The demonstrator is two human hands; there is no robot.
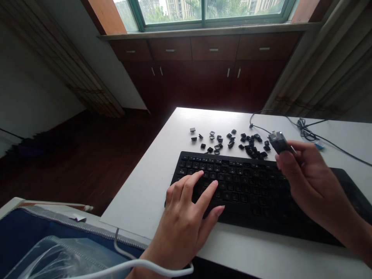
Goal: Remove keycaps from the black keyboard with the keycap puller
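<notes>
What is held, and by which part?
The right hand holds a small dark object by its near end. The left hand, on the keyboard, holds nothing.

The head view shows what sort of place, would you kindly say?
Probably a room in a home or dormitory, judging by the long curtain, the dark wooden cabinets and the white desk.

Black keyboard (252, 199) flat; keycaps (253, 151) beyond; dark object (279, 143) aloft.

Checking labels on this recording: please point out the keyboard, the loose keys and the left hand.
Keyboard (247, 190): head view, middle of its key area.
Loose keys (255, 152): head view, the thickest cluster.
Left hand (184, 217): head view, back of the hand.
</notes>
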